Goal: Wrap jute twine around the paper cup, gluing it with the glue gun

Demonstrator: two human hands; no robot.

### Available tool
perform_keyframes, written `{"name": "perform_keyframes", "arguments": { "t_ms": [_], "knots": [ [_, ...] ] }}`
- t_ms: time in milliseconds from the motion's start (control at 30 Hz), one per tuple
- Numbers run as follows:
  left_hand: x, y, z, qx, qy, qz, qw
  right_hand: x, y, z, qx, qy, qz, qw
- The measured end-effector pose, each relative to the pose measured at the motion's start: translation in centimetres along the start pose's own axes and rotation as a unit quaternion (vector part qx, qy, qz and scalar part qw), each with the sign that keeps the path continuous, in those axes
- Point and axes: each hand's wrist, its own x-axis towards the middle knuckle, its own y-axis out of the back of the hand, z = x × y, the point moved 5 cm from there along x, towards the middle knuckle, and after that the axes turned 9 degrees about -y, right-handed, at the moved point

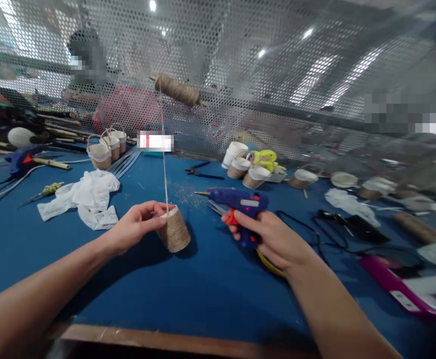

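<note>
Between the thumb and fingers of my left hand is a small paper cup wound with brown twine, tilted above the blue table. A strand of twine runs taut from the cup up to a twine spool mounted on the mesh screen. My right hand grips a blue hot glue gun, with a finger at its orange trigger. The nozzle points left, toward the cup but apart from it. Scissors, partly hidden, lie under the glue gun.
White cloth lies at left, near another blue glue gun. Several twine-wrapped cups stand at the back. Pliers rest mid-table. Right are black cables and a purple power strip. The perforated screen rises behind.
</note>
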Motion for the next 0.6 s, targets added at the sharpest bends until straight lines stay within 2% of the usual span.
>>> {"name": "perform_keyframes", "arguments": {
  "t_ms": [100, 200, 367, 467, 600],
  "knots": [
    [0.2, 0.6, 0.2, 0.003, -0.016, 0.037, 0.999, 2.3, 1.4, -0.4, -0.028, -0.019, 0.051, 0.998],
    [0.3, 0.7, 0.4, 0.004, -0.025, 0.046, 0.999, 5.0, 2.5, -0.5, -0.084, -0.045, 0.099, 0.990],
    [0.4, 0.6, 0.4, 0.007, -0.028, 0.040, 0.999, 8.8, 2.6, -0.1, -0.184, -0.078, 0.157, 0.967],
    [0.4, 0.5, 0.4, 0.009, -0.029, 0.038, 0.999, 9.9, 2.6, -0.2, -0.235, -0.076, 0.194, 0.949],
    [0.4, 0.2, 0.7, 0.007, -0.031, 0.027, 0.999, 9.3, 2.7, -0.8, -0.275, -0.054, 0.212, 0.936]
  ]
}}
